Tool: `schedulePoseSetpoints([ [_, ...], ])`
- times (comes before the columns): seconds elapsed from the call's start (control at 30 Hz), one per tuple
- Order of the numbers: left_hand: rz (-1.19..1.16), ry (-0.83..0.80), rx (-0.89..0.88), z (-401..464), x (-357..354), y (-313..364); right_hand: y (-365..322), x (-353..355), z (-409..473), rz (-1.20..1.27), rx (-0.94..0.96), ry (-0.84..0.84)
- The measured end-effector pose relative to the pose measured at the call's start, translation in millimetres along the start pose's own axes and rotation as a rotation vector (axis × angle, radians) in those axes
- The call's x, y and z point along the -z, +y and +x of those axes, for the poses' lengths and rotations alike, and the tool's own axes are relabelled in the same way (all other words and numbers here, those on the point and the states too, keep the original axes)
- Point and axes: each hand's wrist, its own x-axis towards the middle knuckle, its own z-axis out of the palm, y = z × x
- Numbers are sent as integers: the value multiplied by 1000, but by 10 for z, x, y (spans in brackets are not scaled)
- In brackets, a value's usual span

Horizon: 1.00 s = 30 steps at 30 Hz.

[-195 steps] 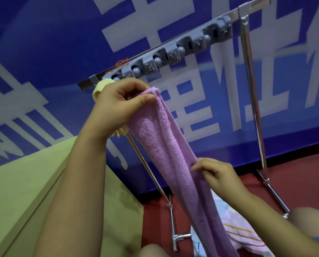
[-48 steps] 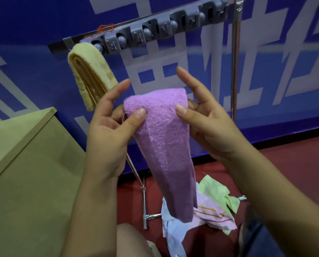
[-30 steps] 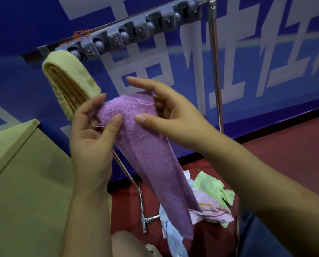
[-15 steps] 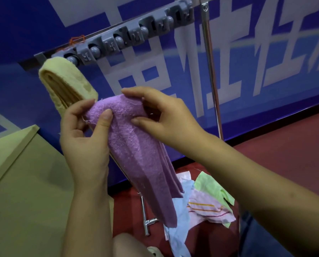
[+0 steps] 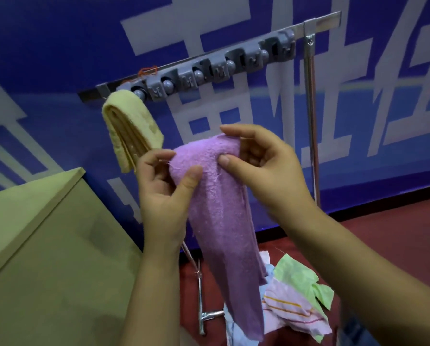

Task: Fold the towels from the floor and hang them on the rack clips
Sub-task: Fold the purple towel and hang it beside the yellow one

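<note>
Rack [image 5: 311, 121] stands against blue wall, grey clip strip [image 5: 209, 73] along top bar. Yellow towel [image 5: 131, 131] hangs folded from leftmost clip. Purple towel [image 5: 221, 208] folded into narrow strip, held below clips; looks soft, light, limp terry, best gripped at fold. Left hand [image 5: 164, 196] and right hand [image 5: 266, 171] pinch fold, thumbs in front. Floor pile [image 5: 296, 300] remains.

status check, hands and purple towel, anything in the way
Left hand and right hand both pinch purple towel at its folded top. Below clip rail, not clipped. Yellow towel hangs at rail's left end; nothing blocking.
</note>
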Motion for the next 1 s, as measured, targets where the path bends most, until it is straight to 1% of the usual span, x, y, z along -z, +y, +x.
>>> schedulePoseSetpoints([
  [0.07, -2, 11, 13, -73, 6, -33, -2, -7, -15, 12, -19, 4],
  [0.13, 11, 34, -5, -104, -14, -46, -11, 18, -13, -47, -22, 0],
  [0.2, 30, 50, -20, -80, -45, -32, -41, 60, 4, -168, -10, -20],
  [0.3, 48, 58, -32, -9, -104, -3, -102, 129, 45, -443, 83, -50],
  [0.37, 50, 48, -42, 31, -150, 12, -140, 179, 85, -581, 118, -60],
  [0.47, 41, 22, -28, 91, -165, 32, -158, 231, 132, -718, 132, -90],
  [0.53, 42, -4, -24, 124, -146, 65, -150, 245, 164, -808, 182, -87],
  [0.6, 37, -39, -14, 152, -110, 105, -133, 251, 211, -816, 205, -111],
  [0.7, -5, -84, 50, 188, -43, 145, -210, 223, 295, -562, 81, -306],
  [0.77, -48, -101, 120, 202, 1, 163, -290, 188, 351, -467, 22, -446],
  [0.87, -125, -141, 244, 224, 81, 199, -403, 104, 404, -562, 21, -610],
  [0.93, -185, -145, 328, 269, 164, 213, -455, 46, 431, -663, 66, -676],
  [1.0, -201, -147, 368, 303, 225, 225, -491, -15, 446, -733, 80, -729],
])
